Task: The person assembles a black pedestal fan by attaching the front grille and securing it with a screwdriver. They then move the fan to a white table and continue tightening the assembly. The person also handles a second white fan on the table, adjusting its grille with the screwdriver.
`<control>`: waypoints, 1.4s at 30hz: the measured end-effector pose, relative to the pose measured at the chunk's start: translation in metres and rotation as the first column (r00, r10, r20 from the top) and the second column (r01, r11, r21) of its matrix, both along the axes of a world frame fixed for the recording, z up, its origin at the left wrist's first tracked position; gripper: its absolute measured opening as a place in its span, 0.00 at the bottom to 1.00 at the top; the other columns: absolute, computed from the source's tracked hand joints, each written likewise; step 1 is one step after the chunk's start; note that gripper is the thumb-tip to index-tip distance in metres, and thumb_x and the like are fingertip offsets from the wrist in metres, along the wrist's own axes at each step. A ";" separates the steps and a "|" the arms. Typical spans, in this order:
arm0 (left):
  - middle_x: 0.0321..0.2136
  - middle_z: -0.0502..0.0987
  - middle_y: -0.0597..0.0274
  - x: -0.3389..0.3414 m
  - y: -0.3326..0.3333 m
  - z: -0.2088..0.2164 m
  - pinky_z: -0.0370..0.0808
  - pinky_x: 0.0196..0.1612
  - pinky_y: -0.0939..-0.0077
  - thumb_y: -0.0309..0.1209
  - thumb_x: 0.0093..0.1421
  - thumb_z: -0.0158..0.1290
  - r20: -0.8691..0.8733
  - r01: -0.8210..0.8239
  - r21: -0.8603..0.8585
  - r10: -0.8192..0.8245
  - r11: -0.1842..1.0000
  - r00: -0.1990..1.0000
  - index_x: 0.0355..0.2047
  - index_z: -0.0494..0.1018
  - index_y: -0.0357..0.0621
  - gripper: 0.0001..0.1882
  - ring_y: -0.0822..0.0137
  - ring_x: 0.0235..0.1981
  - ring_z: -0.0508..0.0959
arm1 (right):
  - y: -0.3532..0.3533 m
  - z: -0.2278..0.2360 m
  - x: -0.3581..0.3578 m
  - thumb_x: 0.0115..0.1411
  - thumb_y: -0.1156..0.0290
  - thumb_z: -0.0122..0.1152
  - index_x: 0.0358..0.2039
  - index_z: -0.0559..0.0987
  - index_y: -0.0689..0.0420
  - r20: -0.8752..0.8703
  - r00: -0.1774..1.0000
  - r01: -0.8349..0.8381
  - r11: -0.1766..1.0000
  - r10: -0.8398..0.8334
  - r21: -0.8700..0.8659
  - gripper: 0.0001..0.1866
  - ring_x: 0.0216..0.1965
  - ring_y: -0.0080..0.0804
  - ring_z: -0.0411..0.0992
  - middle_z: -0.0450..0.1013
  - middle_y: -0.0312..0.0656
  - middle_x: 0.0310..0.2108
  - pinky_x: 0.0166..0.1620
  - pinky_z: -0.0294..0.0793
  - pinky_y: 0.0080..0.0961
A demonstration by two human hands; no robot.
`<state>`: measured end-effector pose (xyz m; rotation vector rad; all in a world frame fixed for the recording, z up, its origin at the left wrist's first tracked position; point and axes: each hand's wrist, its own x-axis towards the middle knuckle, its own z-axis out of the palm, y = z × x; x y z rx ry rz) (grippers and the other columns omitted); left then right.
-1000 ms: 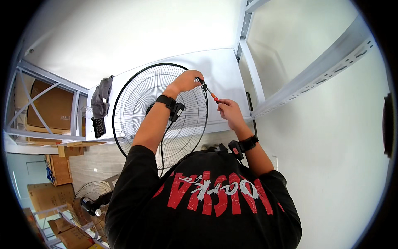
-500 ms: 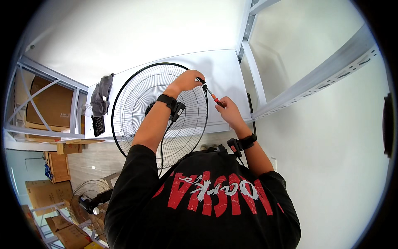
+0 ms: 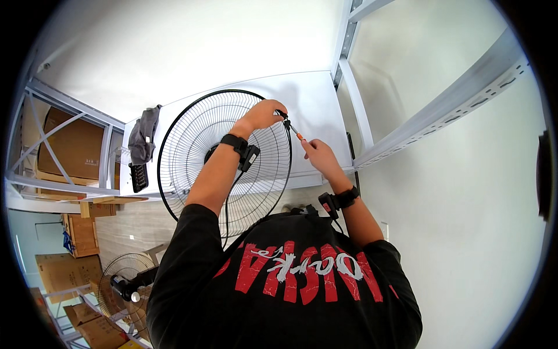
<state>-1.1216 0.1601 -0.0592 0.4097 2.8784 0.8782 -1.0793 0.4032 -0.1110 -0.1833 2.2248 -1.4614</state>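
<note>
A big round wire fan guard (image 3: 185,136) with a black rim lies on the white tabletop. My left hand (image 3: 264,114) bends over the guard's far right rim, its fingers closed on it beside a small black clip (image 3: 286,123). In my right hand (image 3: 319,156), just outside the rim, is a screwdriver (image 3: 298,134) with an orange-red and black handle. Its metal shaft points up and left, its tip at the clip. The fingers cover most of the handle. Whether the tip sits in a screw is too small to tell.
A grey cloth (image 3: 143,135) and a black slotted tray (image 3: 138,177) lie at the left end of the white table (image 3: 311,96). Metal shelf posts (image 3: 357,104) stand on the right. Another fan (image 3: 125,285) and cardboard boxes (image 3: 67,273) are at lower left.
My right fingers have shifted along the screwdriver handle, covering more of it. My left hand and the guard stay nearly where they were.
</note>
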 end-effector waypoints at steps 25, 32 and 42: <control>0.39 0.79 0.55 0.004 -0.002 0.008 0.73 0.48 0.66 0.26 0.53 0.59 -0.010 -0.031 0.029 0.032 0.999 0.999 0.38 0.78 0.42 0.11 0.55 0.43 0.77 | -0.004 0.003 0.004 0.60 0.68 0.56 0.36 0.74 0.64 0.046 0.999 -0.014 0.993 0.019 -0.118 0.11 0.21 0.24 0.69 0.72 0.42 0.26 0.24 0.68 0.23; 0.39 0.78 0.55 0.002 -0.004 0.002 0.73 0.49 0.66 0.26 0.53 0.59 -0.056 -0.033 0.014 0.034 0.999 0.998 0.37 0.78 0.42 0.10 0.55 0.43 0.76 | -0.002 -0.010 -0.002 0.61 0.70 0.56 0.38 0.73 0.64 -0.010 0.999 -0.034 0.985 0.033 -0.171 0.10 0.21 0.23 0.69 0.71 0.39 0.25 0.24 0.68 0.21; 0.40 0.78 0.55 0.003 -0.003 0.001 0.73 0.49 0.66 0.26 0.53 0.59 -0.075 -0.009 0.007 0.009 1.000 0.997 0.38 0.78 0.42 0.10 0.55 0.43 0.76 | -0.001 -0.001 0.007 0.57 0.71 0.61 0.33 0.71 0.63 -0.430 0.897 -0.072 0.993 0.104 0.091 0.10 0.29 0.29 0.73 0.72 0.40 0.27 0.31 0.72 0.25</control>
